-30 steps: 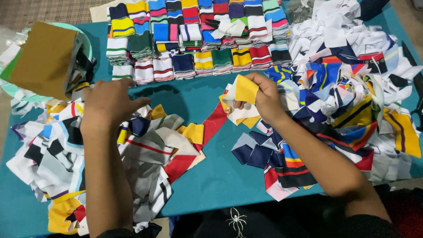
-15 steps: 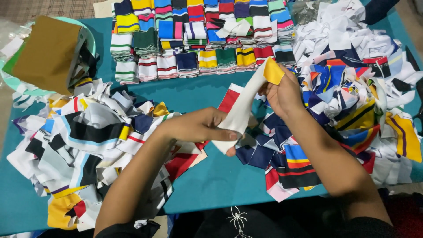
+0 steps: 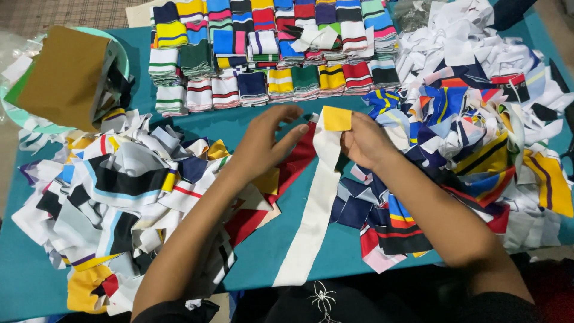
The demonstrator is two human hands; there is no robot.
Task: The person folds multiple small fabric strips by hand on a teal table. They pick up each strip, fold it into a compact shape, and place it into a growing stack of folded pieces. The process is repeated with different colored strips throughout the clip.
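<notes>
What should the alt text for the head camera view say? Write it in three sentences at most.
The person's right hand pinches the yellow-tipped end of a long white knit fabric strip on a teal table, while the open left hand hovers beside it. Loose piles of striped fabric scraps lie on both sides, and neat folded stacks of striped bands line the far edge.

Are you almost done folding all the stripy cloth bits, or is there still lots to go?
Some is done: rows of folded stacks sit at the back of the teal table. In hand: the right hand pinches the yellow end of a long white strip, and the left hand reaches for it. Lots is left: a loose pile on the left and a bigger one on the right.
</notes>
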